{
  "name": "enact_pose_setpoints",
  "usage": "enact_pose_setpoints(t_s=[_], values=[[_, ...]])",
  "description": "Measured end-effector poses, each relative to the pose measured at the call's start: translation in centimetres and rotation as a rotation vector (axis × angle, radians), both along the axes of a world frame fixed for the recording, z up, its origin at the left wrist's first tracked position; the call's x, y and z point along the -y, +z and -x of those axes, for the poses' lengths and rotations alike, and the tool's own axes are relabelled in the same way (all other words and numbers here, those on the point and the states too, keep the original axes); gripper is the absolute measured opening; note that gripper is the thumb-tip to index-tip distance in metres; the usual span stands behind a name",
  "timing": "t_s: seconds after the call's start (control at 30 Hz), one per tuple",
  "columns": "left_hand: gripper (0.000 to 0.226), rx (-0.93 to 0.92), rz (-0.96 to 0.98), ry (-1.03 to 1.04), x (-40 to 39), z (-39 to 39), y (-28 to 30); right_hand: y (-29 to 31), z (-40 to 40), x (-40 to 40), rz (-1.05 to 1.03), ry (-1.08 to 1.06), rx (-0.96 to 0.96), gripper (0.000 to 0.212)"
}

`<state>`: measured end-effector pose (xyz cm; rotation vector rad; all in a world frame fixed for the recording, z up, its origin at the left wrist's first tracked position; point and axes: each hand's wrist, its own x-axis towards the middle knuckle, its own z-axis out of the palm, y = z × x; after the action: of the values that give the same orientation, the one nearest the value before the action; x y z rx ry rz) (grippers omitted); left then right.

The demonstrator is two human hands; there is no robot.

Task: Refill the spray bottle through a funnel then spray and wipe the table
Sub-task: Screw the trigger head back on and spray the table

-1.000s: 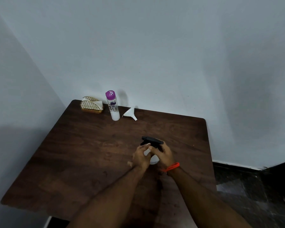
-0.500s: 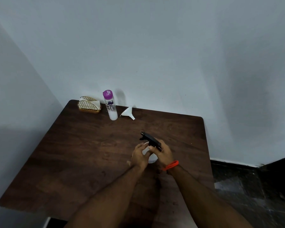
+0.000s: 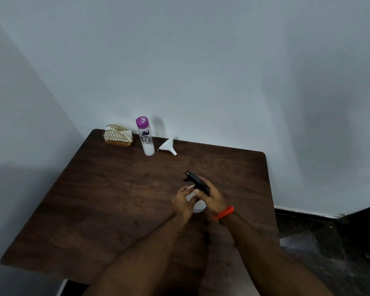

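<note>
A white spray bottle (image 3: 198,203) stands near the middle right of the dark wooden table (image 3: 107,201). My left hand (image 3: 182,202) grips its body. My right hand (image 3: 212,197), with an orange band at the wrist, holds the black trigger head (image 3: 195,180), whose nozzle points up and to the left. Most of the bottle is hidden behind both hands. A white funnel (image 3: 168,146) lies on its side at the table's far edge. Beside it stands a clear refill bottle (image 3: 145,136) with a purple cap.
A gold wire holder with white napkins (image 3: 118,135) sits in the table's far left corner. Grey walls close the back and left sides. A dark tiled floor (image 3: 329,253) lies to the right of the table.
The black trigger head has turned in my right hand, so its nozzle now points further up and left. My left hand stays on the bottle.
</note>
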<state>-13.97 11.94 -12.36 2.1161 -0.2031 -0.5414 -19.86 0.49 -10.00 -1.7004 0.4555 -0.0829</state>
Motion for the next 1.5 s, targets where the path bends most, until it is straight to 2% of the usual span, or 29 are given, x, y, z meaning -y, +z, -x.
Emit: enact_pose_setpoints(t_s=[0.1,0.27,0.4,0.5,0.6,0.67,0.8,0.9,0.97,1.07,1.23,1.37,1.5], values=[[0.042,0.007,-0.023,0.001,0.2,-0.1,0.1,-0.2,0.0,0.1,0.068,0.006,-0.006,0.046],[0.041,0.051,-0.036,-0.02,-0.2,0.1,-0.2,-0.7,0.1,-0.7,0.194,-0.145,0.035,0.055],[0.039,0.072,-0.009,-0.077,-0.9,-0.1,-0.1,-1.1,0.1,-1.5,0.188,-0.232,0.07,0.034],[0.038,0.028,0.014,-0.098,-1.4,-0.2,-0.4,-1.0,0.2,-1.3,0.081,-0.128,0.064,0.034],[0.03,0.034,0.029,-0.157,-1.6,0.4,-0.3,-0.8,0.0,-1.4,0.039,-0.084,0.073,0.054],[0.025,0.019,0.042,-0.173,-1.8,1.5,-0.4,-0.8,-0.3,-1.5,0.026,-0.056,0.074,0.06],[0.018,-0.081,0.135,-0.182,-2.9,3.7,-0.3,0.0,0.7,-1.3,0.038,0.134,0.042,0.035],[0.014,-0.087,0.277,-0.245,-4.2,4.6,-0.3,-0.1,2.1,0.0,0.073,0.149,0.124,0.035],[0.019,-0.083,0.258,-0.234,-5.2,5.2,-0.6,0.2,2.5,0.6,0.018,0.132,0.11,0.035],[0.022,-0.117,0.188,-0.136,-6.5,6.2,-1.6,1.2,2.4,0.9,-0.029,0.193,0.044,0.02],[0.031,-0.123,0.127,-0.057,-8.5,6.7,-1.8,1.8,1.5,0.7,0.106,0.378,-0.123,0.029],[0.029,-0.108,0.108,-0.03,-9.6,7.5,-2.2,1.2,1.4,0.9,0.305,0.446,-0.196,0.011],[0.027,-0.115,0.111,-0.048,-10.0,8.5,-2.3,1.2,1.2,1.2,0.377,0.461,-0.24,0.018]])
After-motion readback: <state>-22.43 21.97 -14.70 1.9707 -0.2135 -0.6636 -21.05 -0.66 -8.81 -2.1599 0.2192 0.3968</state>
